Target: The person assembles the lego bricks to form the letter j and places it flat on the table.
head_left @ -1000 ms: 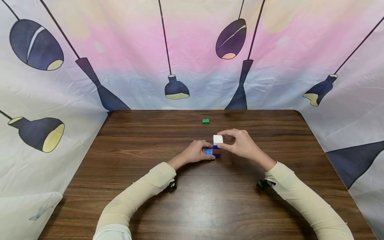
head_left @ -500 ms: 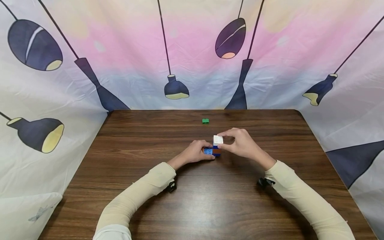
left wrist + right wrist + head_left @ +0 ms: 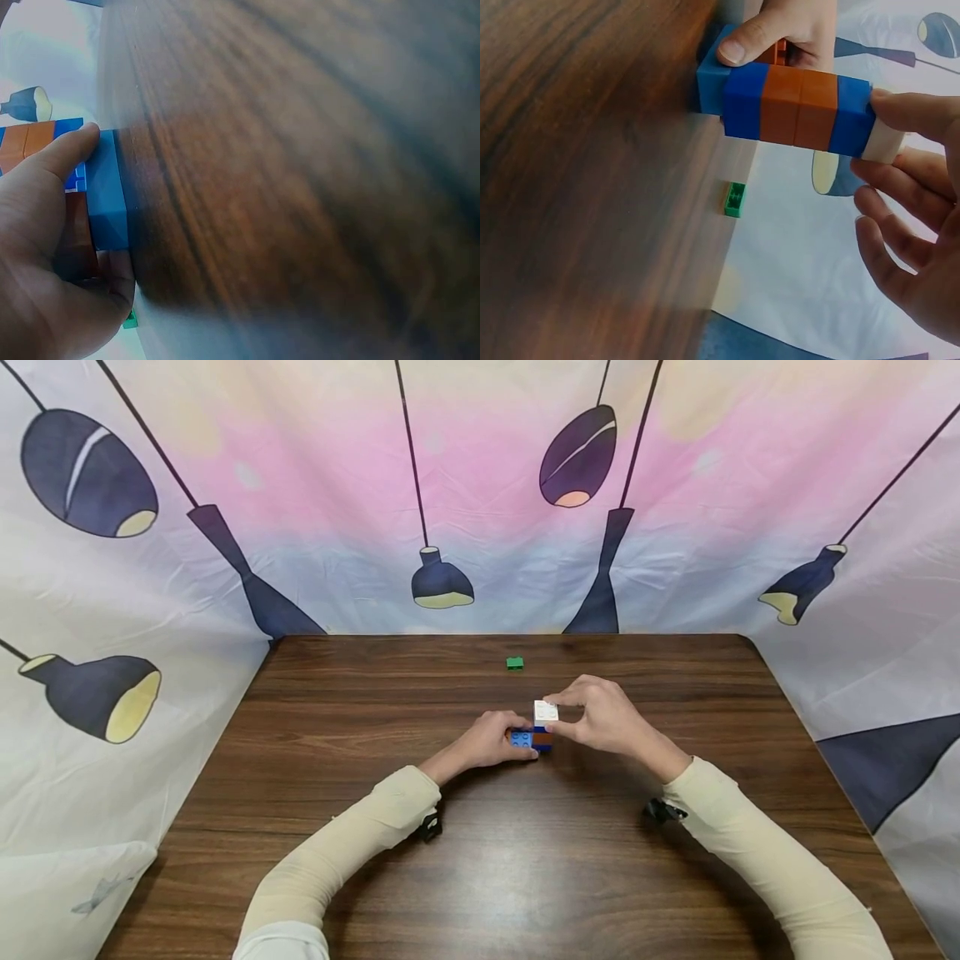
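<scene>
A tower of toy building bricks stands mid-table between the hands. Its base is a light blue brick (image 3: pixel 109 202); above come a dark blue brick (image 3: pixel 744 101), two orange bricks (image 3: pixel 799 106) and another dark blue brick (image 3: pixel 850 114). A white brick (image 3: pixel 545 712) caps the tower. My left hand (image 3: pixel 486 742) grips the base, its thumb along the near side. An orange-brown brick (image 3: pixel 77 236) sits beside the tower inside that grip, partly hidden by the hand. With thumb and fingers, my right hand (image 3: pixel 603 718) pinches the white brick at the top.
A green brick (image 3: pixel 514 664) lies alone near the far edge of the dark wooden table (image 3: pixel 360 685). Behind the table hangs a cloth (image 3: pixel 495 485) printed with lamps. Each wrist carries a black camera mount.
The right hand's knuckles have risen slightly, and the white brick appears a touch lower in the head view. The left hand keeps its grip, and the green brick stays put.
</scene>
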A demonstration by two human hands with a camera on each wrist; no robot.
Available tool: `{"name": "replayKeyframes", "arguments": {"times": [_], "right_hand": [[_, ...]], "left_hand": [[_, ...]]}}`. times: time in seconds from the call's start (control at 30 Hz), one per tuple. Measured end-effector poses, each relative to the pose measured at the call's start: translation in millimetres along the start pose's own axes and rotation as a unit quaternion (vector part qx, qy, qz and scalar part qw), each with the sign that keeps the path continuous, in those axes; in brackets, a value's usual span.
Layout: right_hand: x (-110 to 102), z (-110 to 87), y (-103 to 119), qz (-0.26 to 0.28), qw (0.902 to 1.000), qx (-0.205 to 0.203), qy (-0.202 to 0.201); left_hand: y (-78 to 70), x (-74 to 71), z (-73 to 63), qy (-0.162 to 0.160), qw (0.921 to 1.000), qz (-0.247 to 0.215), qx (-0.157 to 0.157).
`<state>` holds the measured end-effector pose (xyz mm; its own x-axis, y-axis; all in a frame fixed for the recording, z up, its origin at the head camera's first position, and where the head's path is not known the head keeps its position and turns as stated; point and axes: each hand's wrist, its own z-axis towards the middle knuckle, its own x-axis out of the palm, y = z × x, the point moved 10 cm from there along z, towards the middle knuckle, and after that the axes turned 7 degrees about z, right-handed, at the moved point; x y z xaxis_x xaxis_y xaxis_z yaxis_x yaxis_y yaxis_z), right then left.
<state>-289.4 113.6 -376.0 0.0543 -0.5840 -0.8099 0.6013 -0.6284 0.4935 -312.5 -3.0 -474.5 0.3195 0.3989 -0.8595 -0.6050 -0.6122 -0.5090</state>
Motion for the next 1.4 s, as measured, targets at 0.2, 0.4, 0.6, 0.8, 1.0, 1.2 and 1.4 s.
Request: {"name": "replayKeyframes", "arguments": {"times": [0.2, 0.4, 0.6, 0.8, 1.0, 1.2, 1.4], "right_hand": [[1.6, -2.8, 3.4, -0.022, 0.9997, -0.004, -0.001], [6.8, -7.1, -4.5, 0.036, 0.9992, 0.018, -0.008], [12.6, -11.2, -11.2, 0.084, 0.9961, 0.026, -0.010], [12.9, -16.1, -16.1, 0.096, 0.9946, 0.036, -0.015], [9.2, -20.2, -22.0, 0.131, 0.9894, 0.053, -0.034], [9.0, -22.2, -23.9, 0.144, 0.9868, 0.058, -0.047], [11.4, -22.7, -21.5, 0.148, 0.9855, 0.057, -0.061]], "left_hand": [[-0.4, 0.8, 0.3, 0.002, 1.0000, 0.001, -0.003], [0.9, 1.6, 1.1, 0.004, 0.9999, 0.000, -0.011], [2.6, 1.4, -0.2, 0.007, 0.9999, 0.002, -0.013], [3.9, -6.6, -6.0, 0.002, 0.9996, 0.023, -0.019], [9.2, -20.4, -19.1, -0.028, 0.9987, 0.030, -0.029], [16.5, -25.0, -35.0, -0.038, 0.9979, 0.025, -0.047], [20.0, -27.9, -48.7, -0.050, 0.9970, 0.019, -0.056]]}}
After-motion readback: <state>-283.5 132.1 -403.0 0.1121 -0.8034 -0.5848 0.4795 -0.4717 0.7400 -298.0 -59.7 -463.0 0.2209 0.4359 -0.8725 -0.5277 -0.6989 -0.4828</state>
